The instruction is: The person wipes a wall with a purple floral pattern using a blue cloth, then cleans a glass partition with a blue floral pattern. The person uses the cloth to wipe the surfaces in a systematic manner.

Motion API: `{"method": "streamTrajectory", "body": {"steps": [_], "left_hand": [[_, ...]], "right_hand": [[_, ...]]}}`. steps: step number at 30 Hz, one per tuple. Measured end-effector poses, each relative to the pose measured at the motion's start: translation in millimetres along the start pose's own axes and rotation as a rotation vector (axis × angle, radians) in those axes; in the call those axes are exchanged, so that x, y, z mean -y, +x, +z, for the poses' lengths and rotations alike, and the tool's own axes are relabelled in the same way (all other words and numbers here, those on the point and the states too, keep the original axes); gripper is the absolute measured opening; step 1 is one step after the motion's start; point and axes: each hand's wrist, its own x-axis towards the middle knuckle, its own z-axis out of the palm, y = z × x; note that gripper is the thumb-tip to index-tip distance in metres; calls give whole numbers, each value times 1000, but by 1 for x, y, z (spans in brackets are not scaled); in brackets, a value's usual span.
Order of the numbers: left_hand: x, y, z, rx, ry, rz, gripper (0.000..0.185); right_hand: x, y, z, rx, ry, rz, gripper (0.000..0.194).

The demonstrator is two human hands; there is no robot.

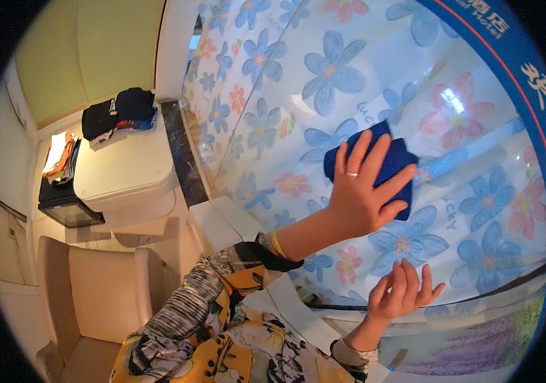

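Observation:
My left hand (pixel 366 189), with a ring on one finger, lies spread over a folded dark blue cloth (pixel 400 158) and presses it against a glass pane (pixel 301 103). Behind the glass hangs a curtain with blue and pink flowers (pixel 488 196). Lower and to the right, my right hand (pixel 404 289) is raised before the pane with its fingers loosely bent and apart, holding nothing. Whether its fingertips touch the glass, I cannot tell.
A blue band with writing (pixel 527 81) curves along the pane's right side. At left, folded dark clothes (pixel 119 112) lie on a white cabinet (pixel 124 167), with more folded clothes (pixel 60 155) on a black box (pixel 72 210). A beige armchair (pixel 105 287) stands lower left.

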Motion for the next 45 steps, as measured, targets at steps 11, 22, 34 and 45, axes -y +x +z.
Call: {"method": "streamTrajectory", "body": {"steps": [11,22,34,45], "left_hand": [[94,-180,-31,29,121,-306,53],[133,-361,-22,80,234,-1082,48],[113,-366,2,-180,-16,-1644,55],[7,-156,-13,-17,212,-716,52]], "right_hand": [[-10,-4,-2,27,-30,-64,18],[-12,-5,-9,68,-47,-62,20],[-2,-5,-9,93,157,-16,14],[11,-9,-4,74,300,-21,14]]}}
